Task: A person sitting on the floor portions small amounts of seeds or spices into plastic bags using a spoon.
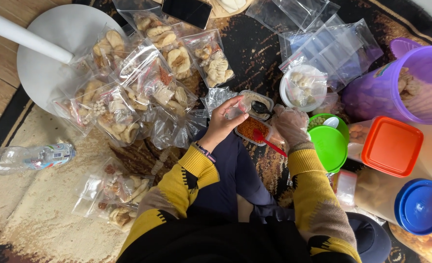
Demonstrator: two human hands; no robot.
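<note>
Small clear bag (235, 108) sat pinched in bare left hand (221, 125) mid-rug, just left of gloved right hand (290, 124), closed on black spoon (261, 108) over spice tubs (253, 127).

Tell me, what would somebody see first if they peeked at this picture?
Probably the bright tubs on the right: a purple jug, an orange lid and a blue lid. Next, the heap of clear snack bags at upper left. In the middle, the left hand holds a small clear bag, and the gloved right hand rests by a little box of red spice.
</note>
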